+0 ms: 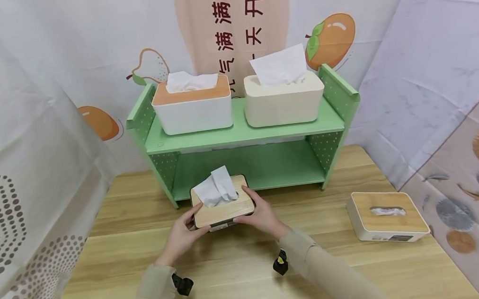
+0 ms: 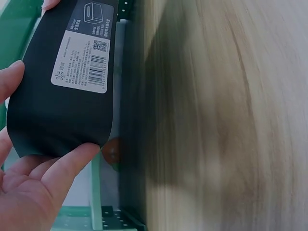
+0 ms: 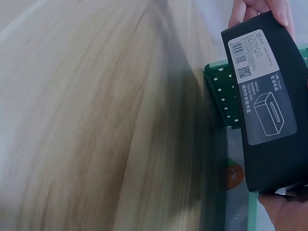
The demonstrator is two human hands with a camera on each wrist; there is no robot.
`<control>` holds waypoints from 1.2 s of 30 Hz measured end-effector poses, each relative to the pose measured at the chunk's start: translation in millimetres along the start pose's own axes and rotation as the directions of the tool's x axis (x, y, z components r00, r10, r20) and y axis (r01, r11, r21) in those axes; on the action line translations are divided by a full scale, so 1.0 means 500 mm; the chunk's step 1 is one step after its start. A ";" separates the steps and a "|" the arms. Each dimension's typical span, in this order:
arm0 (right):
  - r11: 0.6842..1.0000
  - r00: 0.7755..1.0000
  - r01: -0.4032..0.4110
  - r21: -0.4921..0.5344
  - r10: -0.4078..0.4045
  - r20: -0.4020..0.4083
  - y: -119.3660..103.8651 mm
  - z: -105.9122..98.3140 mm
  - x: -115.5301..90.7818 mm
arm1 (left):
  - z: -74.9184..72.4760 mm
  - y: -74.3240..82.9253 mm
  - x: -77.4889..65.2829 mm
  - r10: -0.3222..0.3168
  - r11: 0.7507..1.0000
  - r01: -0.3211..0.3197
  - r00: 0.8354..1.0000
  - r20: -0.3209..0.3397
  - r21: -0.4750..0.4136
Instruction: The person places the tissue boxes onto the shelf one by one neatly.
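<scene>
Both hands grip a black tissue box (image 1: 223, 212) with a light wooden lid and a white tissue sticking out of its slot. My left hand (image 1: 182, 235) holds its left end and my right hand (image 1: 264, 216) its right end, thumbs at the near side. The box is raised above the table, close before the lower shelf of the green rack (image 1: 247, 165). In the left wrist view a printed label (image 2: 81, 62) shows on the box's black side. The same label (image 3: 262, 86) appears in the right wrist view.
On the rack's top shelf stand a white tissue box (image 1: 195, 115) with an orange-brown lid and a cream tissue box (image 1: 282, 105). A cream tissue box with a wooden lid (image 1: 388, 217) lies at the right of the wooden table (image 1: 242, 282). Printed cloth hangs around it.
</scene>
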State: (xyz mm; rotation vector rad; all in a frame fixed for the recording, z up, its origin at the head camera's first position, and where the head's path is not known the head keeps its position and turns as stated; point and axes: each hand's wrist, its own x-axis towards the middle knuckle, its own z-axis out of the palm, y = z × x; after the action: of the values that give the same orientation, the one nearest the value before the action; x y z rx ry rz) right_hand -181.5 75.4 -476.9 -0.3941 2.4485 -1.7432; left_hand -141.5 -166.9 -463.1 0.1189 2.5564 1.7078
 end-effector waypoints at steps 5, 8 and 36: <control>1.000 1.000 -0.002 -0.007 0.002 0.005 0.005 0.007 0.009 | -0.005 -0.007 0.004 -0.004 0.999 0.004 1.000 0.000 0.043; 1.000 1.000 -0.011 -0.017 0.012 0.010 0.005 0.012 0.015 | -0.009 -0.010 0.006 -0.008 0.999 0.008 1.000 -0.005 0.049; 0.983 1.000 0.006 -0.183 -0.008 -0.009 -0.029 0.044 0.104 | -0.037 -0.011 0.063 0.021 0.987 -0.010 0.998 -0.061 0.161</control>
State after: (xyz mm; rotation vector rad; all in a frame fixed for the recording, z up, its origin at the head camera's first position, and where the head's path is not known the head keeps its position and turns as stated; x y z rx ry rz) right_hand -224.1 37.0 -467.7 -0.4123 2.6267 -1.5302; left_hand -174.6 -183.0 -461.7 0.0953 2.7435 1.5313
